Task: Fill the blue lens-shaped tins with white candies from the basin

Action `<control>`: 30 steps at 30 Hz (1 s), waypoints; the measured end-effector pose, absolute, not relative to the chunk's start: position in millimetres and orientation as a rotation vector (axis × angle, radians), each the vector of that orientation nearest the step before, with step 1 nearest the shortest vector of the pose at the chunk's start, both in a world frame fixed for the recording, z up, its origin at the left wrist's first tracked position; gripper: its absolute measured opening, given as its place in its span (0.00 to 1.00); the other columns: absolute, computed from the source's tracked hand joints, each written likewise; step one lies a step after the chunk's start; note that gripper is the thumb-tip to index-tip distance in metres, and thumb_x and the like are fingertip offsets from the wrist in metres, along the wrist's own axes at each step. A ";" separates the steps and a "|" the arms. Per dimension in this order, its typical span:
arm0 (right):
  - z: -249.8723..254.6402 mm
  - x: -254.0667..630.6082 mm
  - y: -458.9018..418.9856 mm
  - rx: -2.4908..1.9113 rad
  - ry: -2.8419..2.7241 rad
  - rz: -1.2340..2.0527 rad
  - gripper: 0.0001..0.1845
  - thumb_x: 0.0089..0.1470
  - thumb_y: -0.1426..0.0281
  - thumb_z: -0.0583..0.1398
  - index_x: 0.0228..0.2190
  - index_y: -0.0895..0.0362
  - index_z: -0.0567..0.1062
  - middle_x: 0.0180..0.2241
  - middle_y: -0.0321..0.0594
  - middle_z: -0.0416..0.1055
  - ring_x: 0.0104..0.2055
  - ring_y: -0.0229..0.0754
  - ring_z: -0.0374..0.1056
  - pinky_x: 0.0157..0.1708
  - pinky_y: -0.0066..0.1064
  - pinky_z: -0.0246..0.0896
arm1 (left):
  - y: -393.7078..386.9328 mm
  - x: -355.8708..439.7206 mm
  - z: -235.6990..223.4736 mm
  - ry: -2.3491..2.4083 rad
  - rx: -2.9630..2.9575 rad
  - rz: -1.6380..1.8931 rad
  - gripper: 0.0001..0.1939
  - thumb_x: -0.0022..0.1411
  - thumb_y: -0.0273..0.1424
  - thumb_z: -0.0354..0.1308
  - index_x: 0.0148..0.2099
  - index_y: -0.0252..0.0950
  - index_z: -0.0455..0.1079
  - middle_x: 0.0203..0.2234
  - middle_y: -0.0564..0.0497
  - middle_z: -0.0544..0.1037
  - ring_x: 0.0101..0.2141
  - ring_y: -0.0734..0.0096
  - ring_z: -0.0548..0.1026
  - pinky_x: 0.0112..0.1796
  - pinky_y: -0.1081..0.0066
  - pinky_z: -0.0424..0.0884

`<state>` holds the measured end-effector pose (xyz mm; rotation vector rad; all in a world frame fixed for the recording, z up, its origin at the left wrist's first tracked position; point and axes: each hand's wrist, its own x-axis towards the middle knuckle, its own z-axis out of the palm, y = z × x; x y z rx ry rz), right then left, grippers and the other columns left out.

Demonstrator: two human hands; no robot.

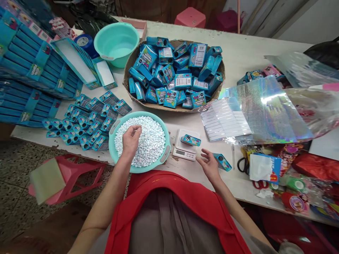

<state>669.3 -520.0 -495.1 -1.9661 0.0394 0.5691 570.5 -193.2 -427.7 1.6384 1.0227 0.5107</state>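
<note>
My left hand (130, 140) is over a mint-green bowl (113, 139) full of small white candies (150, 137). Its fingers are curled together, and whatever they may hold is hidden. Right of the bowl stands a small white digital scale (184, 153), with a blue candy box (191, 140) lying on its pan, white pieces showing in the box's opening. My right hand (209, 164) is beside the scale, fingers apart and holding nothing. Another blue box (222, 162) lies on the table just right of that hand.
A cardboard tray (169, 107) heaped with blue boxes sits behind the bowl. Boxes in rows (91, 120) and stacked cartons (31, 70) fill the left. An empty green basin (116, 42) stands at the back. Shiny film bags (272, 109) and scissors (243, 165) lie right.
</note>
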 end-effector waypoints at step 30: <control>-452.7 716.1 -442.3 -2.013 -0.551 0.287 0.19 0.47 0.54 0.63 0.36 0.54 0.74 0.36 0.41 0.74 0.41 0.48 0.69 0.45 0.40 0.62 | -273.7 662.8 -430.6 0.785 0.682 0.057 0.28 0.61 0.52 0.46 0.46 0.33 0.71 0.49 0.38 0.75 0.53 0.58 0.70 0.55 0.60 0.61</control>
